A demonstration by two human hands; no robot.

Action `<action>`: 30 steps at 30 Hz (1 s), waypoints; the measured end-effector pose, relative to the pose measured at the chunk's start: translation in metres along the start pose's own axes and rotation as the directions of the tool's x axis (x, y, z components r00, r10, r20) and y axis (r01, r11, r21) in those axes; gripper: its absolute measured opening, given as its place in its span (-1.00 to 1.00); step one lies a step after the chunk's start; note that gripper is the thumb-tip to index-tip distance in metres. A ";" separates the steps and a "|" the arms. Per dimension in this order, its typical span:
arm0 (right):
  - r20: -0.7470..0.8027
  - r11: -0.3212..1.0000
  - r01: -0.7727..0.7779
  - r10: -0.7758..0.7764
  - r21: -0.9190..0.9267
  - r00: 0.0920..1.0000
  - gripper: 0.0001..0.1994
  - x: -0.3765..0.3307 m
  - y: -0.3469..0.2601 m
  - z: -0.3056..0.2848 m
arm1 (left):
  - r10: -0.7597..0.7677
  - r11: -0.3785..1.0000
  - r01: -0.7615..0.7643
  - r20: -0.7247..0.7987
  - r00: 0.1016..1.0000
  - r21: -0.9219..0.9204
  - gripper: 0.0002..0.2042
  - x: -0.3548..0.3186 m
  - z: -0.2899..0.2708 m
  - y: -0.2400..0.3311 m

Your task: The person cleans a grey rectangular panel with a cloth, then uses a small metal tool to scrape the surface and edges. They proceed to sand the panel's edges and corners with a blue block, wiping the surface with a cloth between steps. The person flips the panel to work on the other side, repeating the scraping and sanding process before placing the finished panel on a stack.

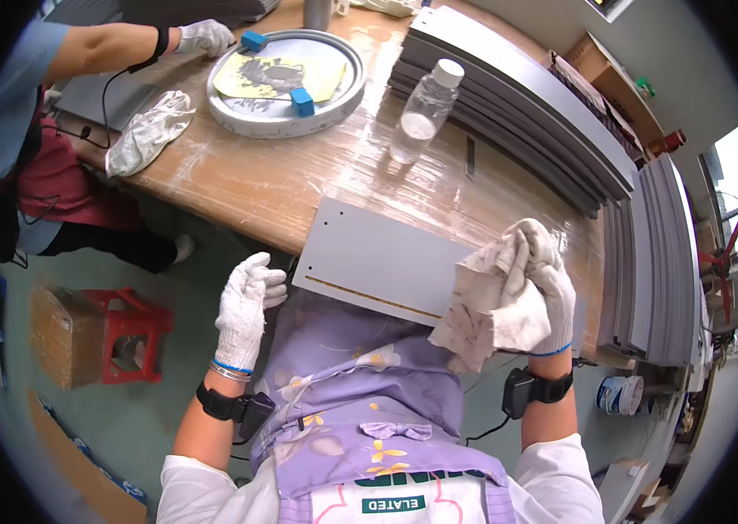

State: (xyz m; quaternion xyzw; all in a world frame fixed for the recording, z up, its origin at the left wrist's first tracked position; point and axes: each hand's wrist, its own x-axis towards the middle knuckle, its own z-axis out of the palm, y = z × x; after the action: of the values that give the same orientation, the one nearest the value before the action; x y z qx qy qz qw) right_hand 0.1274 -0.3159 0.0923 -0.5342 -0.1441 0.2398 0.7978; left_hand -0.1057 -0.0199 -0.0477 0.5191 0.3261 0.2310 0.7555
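A white knitted glove covers each of my hands. My right hand (pixel 554 293) is closed on a crumpled, stained off-white cloth (pixel 493 306), which hangs over the right part of a flat grey panel (pixel 378 249). The panel lies at the table's near edge, partly overhanging my lap. It has small holes at its left end and a narrow brownish slot along its near side. Just off the panel's left end, my left hand (pixel 245 307) is empty, its fingers loosely curved and apart from the thumb. The cloth hides the panel's right part.
Behind the panel, a clear bottle with a white cap (pixel 426 113) stands on the film-covered table (pixel 238 196). Stacked grey panels (pixel 517 105) line the right. Far left, a co-worker's gloved hand (pixel 206 38) is by a round tray (pixel 286 128). A red stool (pixel 135 336) stands below.
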 end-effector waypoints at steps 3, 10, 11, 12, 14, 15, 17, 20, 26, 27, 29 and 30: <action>0.070 0.953 -0.063 0.088 -0.297 0.994 -0.52 0.003 0.008 0.068 | 0.023 0.989 -0.024 0.010 1.000 0.145 -0.47 0.013 0.001 0.003; 0.622 0.177 0.705 -0.357 -0.687 0.697 -0.67 -0.006 0.124 0.108 | 0.014 0.994 -0.035 0.205 0.979 0.101 -0.36 0.038 0.039 -0.001; 0.641 0.103 0.731 -0.410 -0.675 0.649 -0.64 -0.010 0.128 0.104 | -0.008 0.999 0.002 0.176 0.984 0.039 -0.35 0.036 0.040 0.001; 0.660 0.025 0.750 -0.457 -0.661 0.596 -0.62 -0.011 0.131 0.097 | -0.006 0.996 -0.004 0.113 0.994 0.088 -0.41 0.038 0.045 0.002; 0.596 -0.006 0.682 -0.490 -0.732 0.636 -0.61 -0.015 0.129 0.064 | -0.066 0.970 0.024 0.165 0.984 0.241 -0.44 0.029 0.056 0.018; 0.572 -0.015 0.654 -0.500 -0.757 0.650 -0.60 -0.020 0.119 0.050 | -0.095 0.949 0.037 0.173 0.980 0.313 -0.45 0.025 0.056 0.022; 0.535 0.011 0.623 -0.500 -0.782 0.681 -0.65 -0.034 0.098 0.008 | -0.070 0.955 0.019 0.163 0.984 0.298 -0.48 0.024 0.055 0.018; 0.473 -0.077 0.510 -0.510 -0.857 0.718 -0.53 -0.058 0.074 -0.060 | -0.099 0.950 0.039 0.181 0.979 0.309 -0.47 0.021 0.055 0.025; 0.199 -0.166 0.126 -0.574 -0.978 0.794 -0.64 -0.094 0.019 -0.194 | -0.098 0.939 0.023 0.204 0.974 0.344 -0.45 0.018 0.058 0.031; 0.232 -0.298 0.040 -0.643 -0.954 0.730 -0.68 -0.099 0.001 -0.205 | -0.101 0.936 0.024 0.202 0.974 0.350 -0.45 0.017 0.057 0.031; -0.090 -0.086 -0.197 -0.669 -0.977 0.738 -0.76 -0.121 -0.002 -0.257 | -0.124 0.939 0.041 0.223 0.967 0.341 -0.43 0.019 0.060 0.031; -0.020 -0.263 -0.275 -0.688 -0.925 0.726 -0.76 -0.132 -0.007 -0.276 | -0.132 0.941 0.050 0.226 0.965 0.335 -0.43 0.018 0.059 0.033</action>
State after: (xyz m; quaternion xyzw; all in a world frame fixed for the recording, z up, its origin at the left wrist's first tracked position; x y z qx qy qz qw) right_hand 0.1519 -0.6053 -0.0044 -0.9382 -0.1157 -0.3115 0.0965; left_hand -0.0500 -0.0334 -0.0071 0.6459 0.2876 0.0723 0.7034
